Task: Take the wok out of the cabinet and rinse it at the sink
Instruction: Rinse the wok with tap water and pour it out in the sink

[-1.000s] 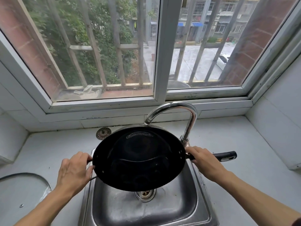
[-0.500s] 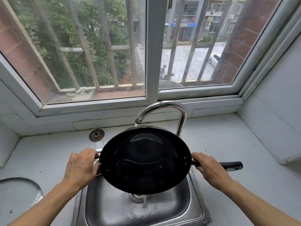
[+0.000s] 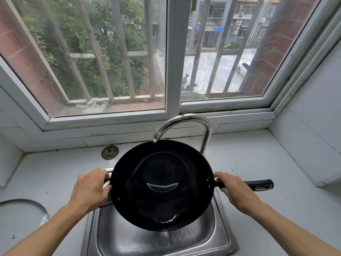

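Wok [image 3: 162, 183]: black, tilted toward you, held between your hands above the sink [image 3: 224, 237], water spilling off its near edge. Your left hand [image 3: 90, 189] grips the small side handle; your right hand [image 3: 238, 191] wraps the long handle. Faucet [image 3: 184, 122]: spout just beyond the wok's far rim.

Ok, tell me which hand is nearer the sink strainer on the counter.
Left. The left hand grips the wok at its left rim, just below and right of the strainer. The right hand holds the long handle, across the wok.
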The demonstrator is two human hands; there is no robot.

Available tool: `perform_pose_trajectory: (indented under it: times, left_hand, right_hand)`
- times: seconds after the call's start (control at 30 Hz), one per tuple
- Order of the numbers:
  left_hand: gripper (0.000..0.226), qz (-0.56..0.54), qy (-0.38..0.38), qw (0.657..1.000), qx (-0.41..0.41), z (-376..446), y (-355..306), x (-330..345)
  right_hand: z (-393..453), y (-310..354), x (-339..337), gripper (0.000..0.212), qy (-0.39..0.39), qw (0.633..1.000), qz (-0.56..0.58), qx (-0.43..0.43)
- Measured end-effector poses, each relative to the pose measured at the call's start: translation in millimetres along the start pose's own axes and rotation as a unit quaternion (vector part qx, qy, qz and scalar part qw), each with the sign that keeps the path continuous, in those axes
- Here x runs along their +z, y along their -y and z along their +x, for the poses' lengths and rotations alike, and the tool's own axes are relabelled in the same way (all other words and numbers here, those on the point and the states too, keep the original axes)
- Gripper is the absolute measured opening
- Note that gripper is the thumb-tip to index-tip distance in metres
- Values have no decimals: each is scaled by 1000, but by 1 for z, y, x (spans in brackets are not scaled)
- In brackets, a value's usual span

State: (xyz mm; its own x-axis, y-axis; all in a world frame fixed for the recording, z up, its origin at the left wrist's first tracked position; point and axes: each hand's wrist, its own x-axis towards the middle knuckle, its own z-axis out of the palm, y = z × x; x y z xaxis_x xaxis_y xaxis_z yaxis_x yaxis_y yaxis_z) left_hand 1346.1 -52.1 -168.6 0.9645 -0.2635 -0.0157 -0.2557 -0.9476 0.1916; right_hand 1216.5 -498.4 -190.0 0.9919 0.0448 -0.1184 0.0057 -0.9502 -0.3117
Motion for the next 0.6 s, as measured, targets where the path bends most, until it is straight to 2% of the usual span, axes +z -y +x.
perform_pose_trajectory:
  times: [0.2,0.3,0.43,0.6]
  left_hand:
    - [19,-40,13,998,-40,-4,17,-2]
    - [19,-77,15,995,-62,-4,25,-3]
    - [18,-135,34,986,-89,-3,32,-4]
    - [23,-206,50,967,-141,0,43,-5]
  right_hand:
    - [11,8,-1,51,39,998,58,7]
    - [18,15,-5,48,56,998,39,-13]
    - [26,27,-9,51,42,999,7,-26]
    - [32,36,-12,40,52,998,7,-45]
